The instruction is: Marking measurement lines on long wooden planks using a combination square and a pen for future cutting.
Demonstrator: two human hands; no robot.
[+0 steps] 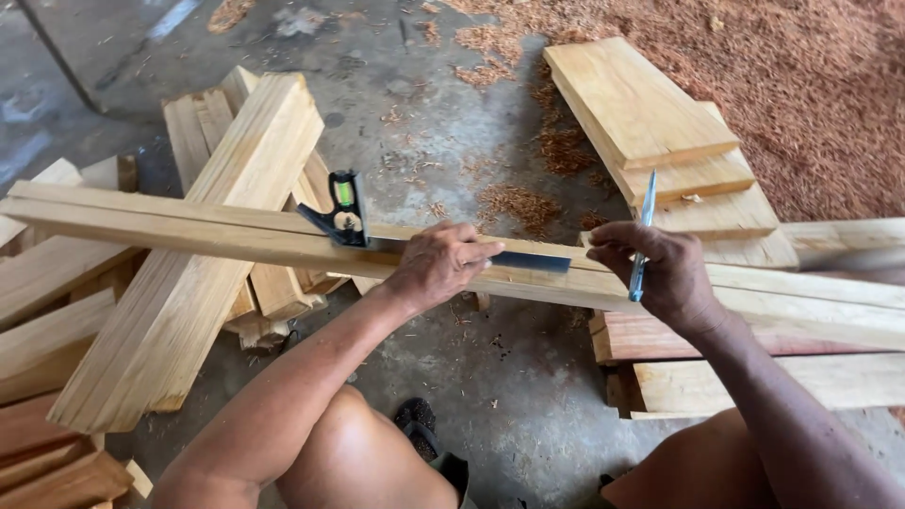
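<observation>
A long pale wooden board [189,231] lies across stacks of timber, running from left to right in front of me. On it rests a combination square [344,215] with a black head, a green level vial and a steel blade [528,261] pointing right. My left hand [438,264] presses flat on the blade and the board. My right hand [660,269] holds a blue pen [644,231] upright, its tip at the board just past the blade's end.
Thick planks [189,254] lean under the board at left. More planks [650,123] are stacked at the right on a concrete floor, with reddish sawdust [801,85] spread behind. My bare knees [358,452] are below.
</observation>
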